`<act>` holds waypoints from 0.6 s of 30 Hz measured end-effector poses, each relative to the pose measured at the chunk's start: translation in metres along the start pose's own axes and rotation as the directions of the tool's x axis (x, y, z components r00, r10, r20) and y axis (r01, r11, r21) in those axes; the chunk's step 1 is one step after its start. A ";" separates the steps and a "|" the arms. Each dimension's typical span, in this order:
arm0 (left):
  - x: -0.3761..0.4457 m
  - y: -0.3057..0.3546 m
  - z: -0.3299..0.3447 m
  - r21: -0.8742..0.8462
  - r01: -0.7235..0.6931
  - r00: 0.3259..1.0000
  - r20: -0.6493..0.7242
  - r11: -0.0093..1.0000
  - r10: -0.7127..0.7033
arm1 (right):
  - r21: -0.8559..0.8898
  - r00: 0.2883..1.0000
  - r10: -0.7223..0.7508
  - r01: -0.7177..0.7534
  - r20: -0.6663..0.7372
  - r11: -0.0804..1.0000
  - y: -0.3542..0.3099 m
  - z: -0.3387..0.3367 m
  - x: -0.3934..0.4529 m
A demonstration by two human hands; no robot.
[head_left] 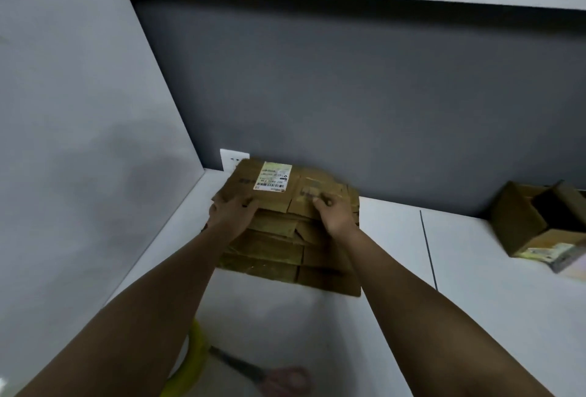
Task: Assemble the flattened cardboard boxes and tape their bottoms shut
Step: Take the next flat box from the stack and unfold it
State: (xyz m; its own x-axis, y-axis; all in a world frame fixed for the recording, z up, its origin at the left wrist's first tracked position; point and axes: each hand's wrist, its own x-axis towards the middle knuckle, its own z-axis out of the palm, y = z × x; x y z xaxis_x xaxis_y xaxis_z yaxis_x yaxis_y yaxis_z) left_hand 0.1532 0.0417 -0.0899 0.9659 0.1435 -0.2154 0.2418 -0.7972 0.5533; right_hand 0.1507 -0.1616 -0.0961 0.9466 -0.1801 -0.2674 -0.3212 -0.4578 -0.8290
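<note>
Head view, nearest first: roll of yellow tape [193, 361] at the bottom edge, partly behind your left forearm, with scissors [269, 374] just beside it on the white worktop [491, 301]. Both blurred, neither in hand.

Further out, both arms reach to the stack of flattened boxes [285, 250], which sits on the worktop against the dark back wall [348, 79], near the left corner. A white wall socket [230, 158] shows just behind the stack.

Your left hand [231, 209] grips the near-left edge of the top flattened box [279, 187], the one with the white shipping label [272, 179]; fingers curled round the edge. Your right hand [333, 211] has its fingers bent onto the near-right part of the same piece. It looks like a pinch on the flap edge, but blur leaves some doubt. The top box looks tilted slightly off the ones below it, so my read is you're peeling it off the stack.

Far right: one assembled box [532, 222] stands on the worktop, well apart from the stack, top flaps open. Can't tell whether its bottom is taped.

Progress, as a judgement: early. Probably one box done, several flats left in the stack (exact count unclear, the layers overlap). For the one in hand, everything's left: lift it clear, square it open, fold the bottom flaps, tape the seam. Tape and scissors are near you, so bring the box back toward them.
</note>
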 end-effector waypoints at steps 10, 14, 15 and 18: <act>-0.070 0.029 -0.035 -0.165 -0.045 0.991 -0.133 0.985 0.023 | 0.660 0.976 0.189 -0.075 -0.104 0.748 -0.033 -0.041 -0.082; -0.121 0.036 -0.048 -0.116 -0.164 0.981 -0.121 0.980 0.150 | 0.715 0.982 0.167 -0.052 -0.092 0.697 -0.009 -0.100 -0.149; -0.135 0.039 -0.047 -0.293 -0.202 0.979 -0.026 0.934 0.204 | 0.710 0.986 0.145 -0.045 -0.081 0.703 0.000 -0.113 -0.167; -0.185 0.049 -0.035 -0.790 -0.104 0.941 0.119 0.604 0.318 | 0.691 0.994 0.068 0.006 -0.080 0.723 0.026 -0.150 -0.213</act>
State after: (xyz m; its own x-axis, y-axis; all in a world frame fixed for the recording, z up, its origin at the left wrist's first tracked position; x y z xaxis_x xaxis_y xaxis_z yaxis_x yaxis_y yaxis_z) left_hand -0.0101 -0.0032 0.0054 0.9744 -0.1881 -0.1229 0.1187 -0.0332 0.9924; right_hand -0.0636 -0.2661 0.0128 0.9173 -0.2800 -0.2830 -0.2078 0.2696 -0.9403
